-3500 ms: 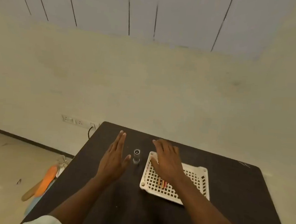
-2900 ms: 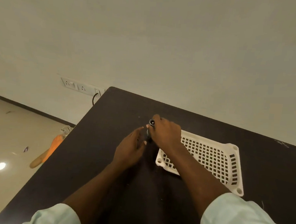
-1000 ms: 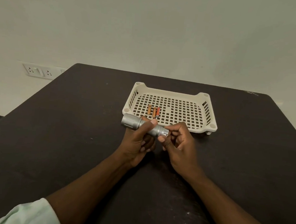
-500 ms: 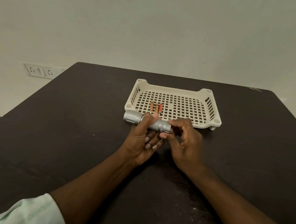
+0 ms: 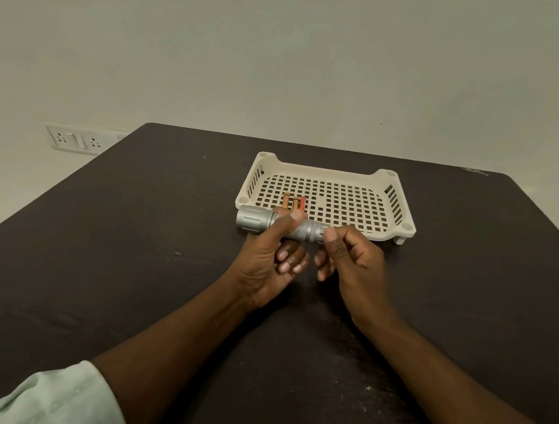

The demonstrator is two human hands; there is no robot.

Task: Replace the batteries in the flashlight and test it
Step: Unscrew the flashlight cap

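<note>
Silver and ridged, the flashlight (image 5: 282,226) lies level in my hands, lifted just above the dark worktop (image 5: 109,266), right in front of the tray's near rim. My left hand (image 5: 270,259) is wrapped around its middle, thumb laid over the top and fingers curled underneath; the wide head sticks out past that hand, away from the tray's centre. My right hand (image 5: 351,260) is pinched on the tail end, thumb and fingertips closed around the last section of the barrel. I cannot tell whether the tail cap is loose or tight. The two hands sit close together, joined only by the flashlight.

Just behind the flashlight stands the tray (image 5: 394,203), a cream plastic one with a slotted floor and low walls. Three small batteries (image 5: 294,202) lie inside it, side by side near its front left corner, two orange-brown and one redder. My left thumb partly hides their near ends.

Past the tray's left side, beyond the worktop's edge, a white socket strip (image 5: 75,138) is fixed low on the pale wall. Nearer me than the tray, a pale green sleeve (image 5: 50,397) covers my left upper forearm.
</note>
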